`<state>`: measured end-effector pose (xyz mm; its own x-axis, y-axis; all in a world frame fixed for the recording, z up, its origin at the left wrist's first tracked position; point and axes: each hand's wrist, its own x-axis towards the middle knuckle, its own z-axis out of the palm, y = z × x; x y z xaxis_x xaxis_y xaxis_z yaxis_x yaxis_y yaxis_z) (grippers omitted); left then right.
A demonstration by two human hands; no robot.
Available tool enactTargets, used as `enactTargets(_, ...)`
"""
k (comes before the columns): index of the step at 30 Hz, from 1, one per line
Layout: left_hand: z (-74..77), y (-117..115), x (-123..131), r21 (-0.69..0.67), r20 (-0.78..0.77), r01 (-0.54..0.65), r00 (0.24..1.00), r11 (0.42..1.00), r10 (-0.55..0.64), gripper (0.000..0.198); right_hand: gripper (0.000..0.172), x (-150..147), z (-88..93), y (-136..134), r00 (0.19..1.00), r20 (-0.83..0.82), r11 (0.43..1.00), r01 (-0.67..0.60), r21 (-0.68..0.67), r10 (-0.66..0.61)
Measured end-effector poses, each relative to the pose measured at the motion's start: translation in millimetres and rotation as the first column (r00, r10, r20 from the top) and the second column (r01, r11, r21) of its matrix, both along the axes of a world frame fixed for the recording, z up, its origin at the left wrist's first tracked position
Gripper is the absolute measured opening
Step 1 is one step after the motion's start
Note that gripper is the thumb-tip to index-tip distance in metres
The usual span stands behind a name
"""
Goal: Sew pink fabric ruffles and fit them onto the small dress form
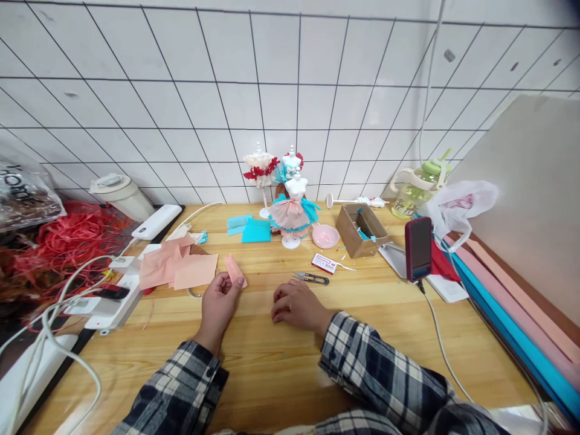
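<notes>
My left hand pinches a small folded piece of peach crepe paper between thumb and fingers. Curled with its fingertips close to the tabletop, my right hand is closed; whatever it may hold is hidden. Just beyond it lie thread snips. Flat peach paper pieces are left of my left hand. Farther back stands a small white dress form wearing a peach and turquoise paper skirt. Turquoise paper squares lie beside it.
A pink bowl, a cardboard box and a small labelled packet stand behind the snips. On the right are a propped phone and a green-lidded jug. A power strip with cables lies left.
</notes>
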<state>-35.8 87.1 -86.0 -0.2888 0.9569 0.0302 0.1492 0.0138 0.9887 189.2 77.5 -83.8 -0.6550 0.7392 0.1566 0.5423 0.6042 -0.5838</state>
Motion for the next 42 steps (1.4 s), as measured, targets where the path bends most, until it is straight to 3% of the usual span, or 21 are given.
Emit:
enactTargets(7, 3.1, -1, 0, 0.011, -0.023, 0.010, 1.000, 1.000, -0.010, 0.035, 0.006, 14, 7.0, -8, 0.990, 0.074, 0.992, 0.122, -0.027, -0.120)
enactTargets(14, 4.2, -2, 1, 0.017, -0.024, 0.006, 1.000, 1.000, -0.006, 0.037, 0.011, 31, 5.8, -4, 0.992, 0.095, 0.997, 0.083, -0.008, -0.081)
enactTargets(21, 2.4, -3, 1, 0.021, 0.001, 0.014, 1.000, 1.000, -0.014, 0.036, 0.007, 24, 3.0, -14, 0.955, 0.256, 0.980, 0.103, 0.172, -0.146)
enactTargets(30, 2.8, -3, 1, 0.011, -0.012, 0.020, 1.000, 1.000, -0.019, 0.040, 0.012, 52, 1.0, -21, 0.990, 0.022, 0.988, 0.138, 0.063, -0.140)
enactTargets(38, 3.5, -3, 1, 0.021, -0.021, 0.011, 1.000, 1.000, -0.010, 0.040, 0.010, 38, 3.6, -21, 0.969, 0.189, 0.982, 0.136, 0.128, -0.159)
enactTargets(42, 4.0, -3, 1, 0.020, -0.012, 0.014, 1.000, 1.000, -0.013, 0.038, 0.008, 37, 2.9, -21, 0.967, 0.132, 0.973, 0.208, 0.097, -0.220)
